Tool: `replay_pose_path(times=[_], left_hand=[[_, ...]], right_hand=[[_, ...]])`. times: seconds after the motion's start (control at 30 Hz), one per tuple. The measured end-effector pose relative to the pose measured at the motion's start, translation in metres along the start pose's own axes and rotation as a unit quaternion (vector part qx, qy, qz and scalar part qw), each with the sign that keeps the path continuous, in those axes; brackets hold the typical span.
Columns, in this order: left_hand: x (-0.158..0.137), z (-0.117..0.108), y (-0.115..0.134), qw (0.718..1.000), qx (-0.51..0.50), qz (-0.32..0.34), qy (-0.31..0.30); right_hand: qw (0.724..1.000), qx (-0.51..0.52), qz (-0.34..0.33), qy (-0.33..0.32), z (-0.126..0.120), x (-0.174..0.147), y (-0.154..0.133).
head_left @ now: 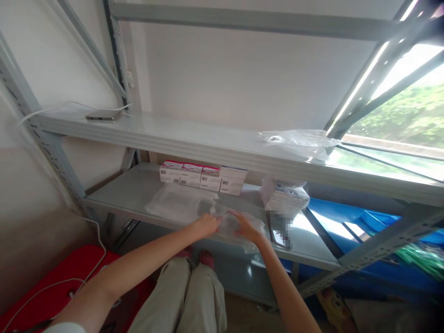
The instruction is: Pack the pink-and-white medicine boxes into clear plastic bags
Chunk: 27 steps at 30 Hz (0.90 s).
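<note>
Between my hands, at the front of the lower shelf, lies a crumpled clear plastic bag (255, 223). My left hand (209, 225) is closed at the bag's left side, its fingertips pinching the plastic. My right hand (248, 228) rests over the other side of it, index finger and thumb apart, touching the film. Just behind and left of my left hand, a flat stack of clear plastic bags (178, 201) covers part of the shelf. A row of small white and pink boxes (190, 175) stands behind that stack.
Right of my hands lies a phone (276, 229), in front of a plastic bag of white items (286, 195). The upper shelf (194, 134) passes above, carrying another phone (103, 115) and loose clear plastic (300, 141). Metal posts and a red object (85, 263) flank me.
</note>
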State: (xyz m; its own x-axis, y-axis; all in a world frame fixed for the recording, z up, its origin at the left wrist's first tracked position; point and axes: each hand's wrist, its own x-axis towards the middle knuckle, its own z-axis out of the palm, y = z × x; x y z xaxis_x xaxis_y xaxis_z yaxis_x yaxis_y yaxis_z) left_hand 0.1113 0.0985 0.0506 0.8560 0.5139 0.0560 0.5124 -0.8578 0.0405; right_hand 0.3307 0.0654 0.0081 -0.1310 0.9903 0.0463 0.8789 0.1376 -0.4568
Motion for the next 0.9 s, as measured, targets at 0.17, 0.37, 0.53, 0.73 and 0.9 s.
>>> replay_pose_path(times=[0.17,0.37,0.53,0.73,0.9], left_hand=[[0.003,-0.011,-0.019,0.996,-0.005,-0.077,-0.054],[0.011,-0.037,-0.005,0.988,-0.079,-0.123,0.057],[0.005,-0.053,-0.008,0.983,-0.156,0.017,0.092],[-0.08,-0.023,-0.075,0.988,-0.086,0.12,0.039],[-0.147,0.001,-0.148,1.0,0.018,0.002,0.02]], right_hand=[[0.994,-0.077,0.024,-0.073,-0.025,-0.009,0.016],[0.991,-0.061,0.065,-0.1,-0.034,-0.003,0.018],[0.985,-0.037,0.093,-0.139,-0.035,0.005,0.024],[0.987,-0.025,0.074,-0.138,-0.042,-0.002,0.045],[0.992,-0.018,0.114,-0.045,-0.046,-0.008,0.045]])
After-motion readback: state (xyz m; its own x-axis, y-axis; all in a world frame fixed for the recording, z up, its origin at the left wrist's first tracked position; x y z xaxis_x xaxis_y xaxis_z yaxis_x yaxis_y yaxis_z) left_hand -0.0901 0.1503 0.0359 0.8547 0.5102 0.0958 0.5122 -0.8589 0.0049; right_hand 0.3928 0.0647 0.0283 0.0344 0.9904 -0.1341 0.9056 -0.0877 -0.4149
